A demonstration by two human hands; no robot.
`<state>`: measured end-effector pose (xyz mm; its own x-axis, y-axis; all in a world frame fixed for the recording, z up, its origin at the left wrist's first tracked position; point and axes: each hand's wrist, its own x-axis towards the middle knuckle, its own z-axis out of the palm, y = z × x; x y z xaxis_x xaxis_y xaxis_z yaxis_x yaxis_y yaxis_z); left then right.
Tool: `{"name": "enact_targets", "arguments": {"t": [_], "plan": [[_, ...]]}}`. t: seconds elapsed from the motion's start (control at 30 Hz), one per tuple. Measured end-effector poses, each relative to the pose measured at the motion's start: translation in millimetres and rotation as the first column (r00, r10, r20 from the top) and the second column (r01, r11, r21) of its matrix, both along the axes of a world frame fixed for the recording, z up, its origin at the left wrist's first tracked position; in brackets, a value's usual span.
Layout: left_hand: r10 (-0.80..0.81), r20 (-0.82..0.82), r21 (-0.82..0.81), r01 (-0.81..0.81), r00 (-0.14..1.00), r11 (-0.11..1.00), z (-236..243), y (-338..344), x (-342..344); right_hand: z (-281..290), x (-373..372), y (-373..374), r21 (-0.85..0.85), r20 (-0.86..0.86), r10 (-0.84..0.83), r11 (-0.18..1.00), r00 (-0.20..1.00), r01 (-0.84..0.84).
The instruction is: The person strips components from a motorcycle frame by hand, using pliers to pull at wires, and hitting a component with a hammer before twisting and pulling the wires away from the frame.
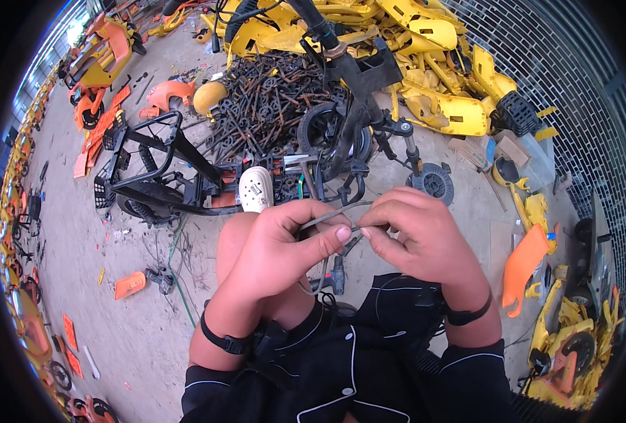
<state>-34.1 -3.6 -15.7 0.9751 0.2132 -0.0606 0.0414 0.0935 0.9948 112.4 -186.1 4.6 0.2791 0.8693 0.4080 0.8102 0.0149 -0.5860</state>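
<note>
Both hands meet above my knees, holding a thin grey cable that loops between them. My left hand pinches the cable between thumb and fingers. Close beside it, my right hand has its fingertips pressed together on the cable's end. Just beyond the hands lies a black, stripped scooter frame with its wheels on. A white clog on my foot rests on the frame, and a hammer lies there too. Partly hidden below the hands is a dark power tool.
A heap of rusty black metal parts lies past the frame. Yellow plastic panels are piled at the far right. An orange panel lies at the right, and a green cord runs along the floor at left.
</note>
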Motion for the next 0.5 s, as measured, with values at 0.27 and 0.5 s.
{"name": "enact_targets", "arguments": {"t": [0.27,0.5], "plan": [[-0.285,0.270,-0.693,0.391,0.920,0.606,-25,15,4,-50,-14,-12,0.188,-0.634,-0.096,0.943,0.767,0.274],[-0.206,0.584,-0.580,0.582,0.785,0.571,-35,10,15,-78,-30,-24,0.102,-0.961,-0.008,0.918,0.276,0.382]]}}
